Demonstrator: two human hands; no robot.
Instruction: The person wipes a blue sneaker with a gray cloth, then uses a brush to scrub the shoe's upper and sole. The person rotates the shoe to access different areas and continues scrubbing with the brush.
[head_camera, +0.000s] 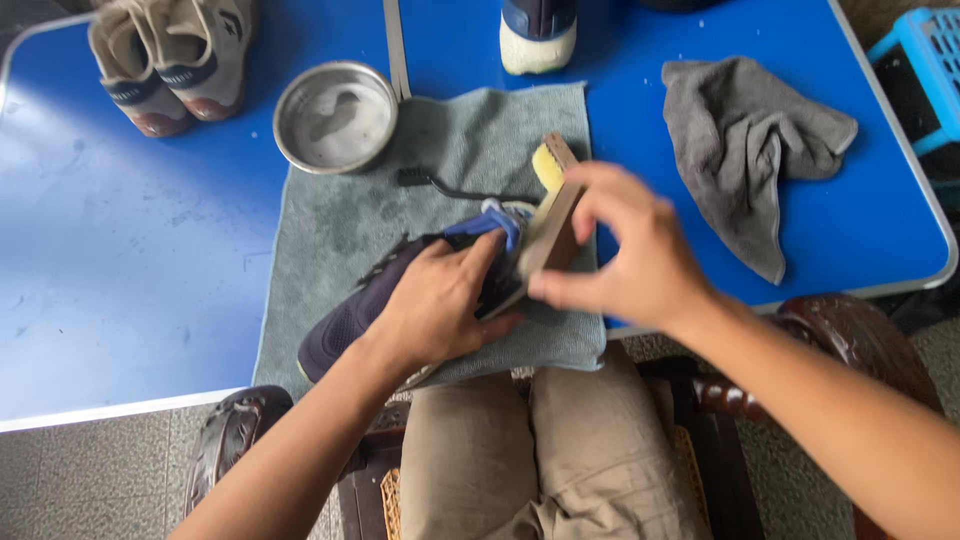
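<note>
Left hand (440, 305) lies flat over a dark navy shoe (352, 318), fingers curled into its opening, pinning it on its side at the near edge of a grey-green mat (340, 225). Right hand (630, 250) grips a wooden brush (552, 228) by its block, thumb under and fingers wrapped over the top; pale yellow bristles show at the far end. Brush is tilted, its lower end against the shoe's heel by a blue pull tab (497, 220). Mat has dark wet patches. A black lace (440, 185) lies loose on the mat beyond the shoe. Metal bowl (336, 115) stands at the mat's far left corner, partly overlapping it. Crumpled grey cloth (745, 140) sits to the right on the blue table (130, 250), apart from the mat. Pair of tan shoes (170, 55) at far left; toe of another navy shoe with white sole (538, 35) at the far edge. Person's knees in khaki trousers below the table edge.
</note>
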